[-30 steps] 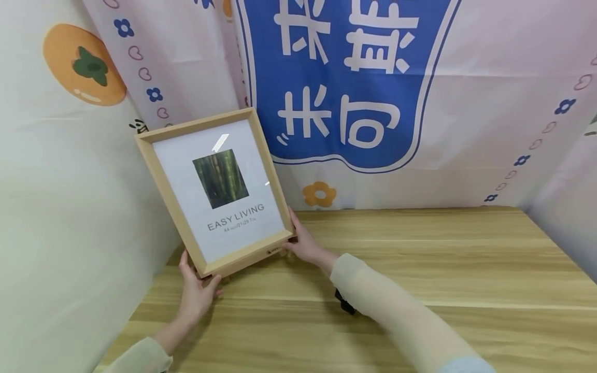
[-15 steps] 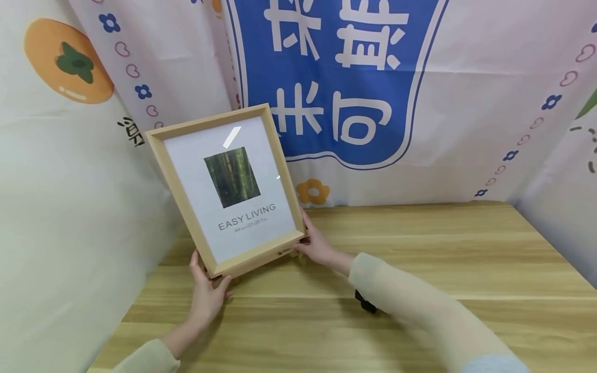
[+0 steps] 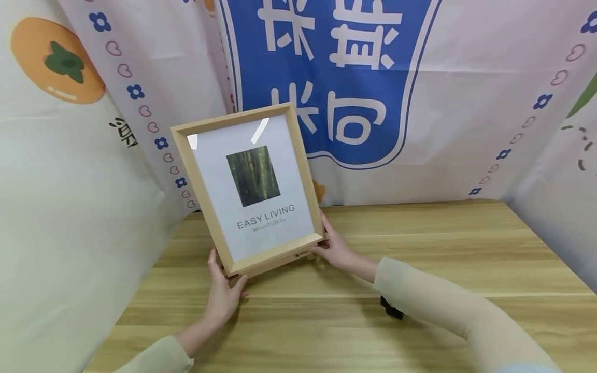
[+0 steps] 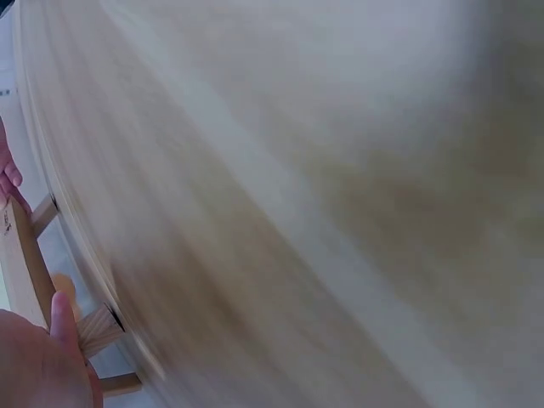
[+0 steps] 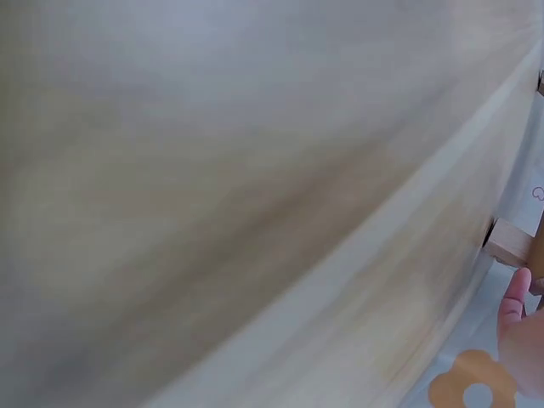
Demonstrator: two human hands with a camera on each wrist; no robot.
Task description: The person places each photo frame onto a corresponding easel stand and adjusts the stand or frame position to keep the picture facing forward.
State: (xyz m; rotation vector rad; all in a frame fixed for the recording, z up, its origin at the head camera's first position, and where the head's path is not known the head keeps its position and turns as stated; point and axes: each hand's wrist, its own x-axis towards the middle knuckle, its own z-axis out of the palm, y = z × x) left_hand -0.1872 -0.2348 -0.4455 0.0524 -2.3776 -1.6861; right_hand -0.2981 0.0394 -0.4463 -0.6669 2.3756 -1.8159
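Note:
A light wood picture frame (image 3: pixel 253 178) stands leaning back, turned a little, with a bamboo picture and "EASY LIVING" on its white sheet. Its lower edge sits on the ledge (image 3: pixel 275 265) of a wooden easel, whose stubby legs (image 4: pixel 100 330) show at the table in the left wrist view. My left hand (image 3: pixel 223 299) grips the lower left corner, thumb in front. At the lower right corner, my right hand (image 3: pixel 339 250) holds on, thumb at the ledge and fingers up the side. In the right wrist view an easel leg (image 5: pixel 510 244) shows by my thumb. The easel's back is hidden.
The wood-grain table (image 3: pixel 326 326) runs to a printed cloth backdrop (image 3: pixel 448 134) behind the frame. A white cloth wall (image 3: pixel 84 207) rises along the left side. Under the right sleeve (image 3: pixel 429 285) shows a small black object (image 3: pixel 391 309).
The frame and both hands have shifted right, past the blue panel and the orange flower on the backdrop. The view has also turned slightly. Both hands keep their hold.

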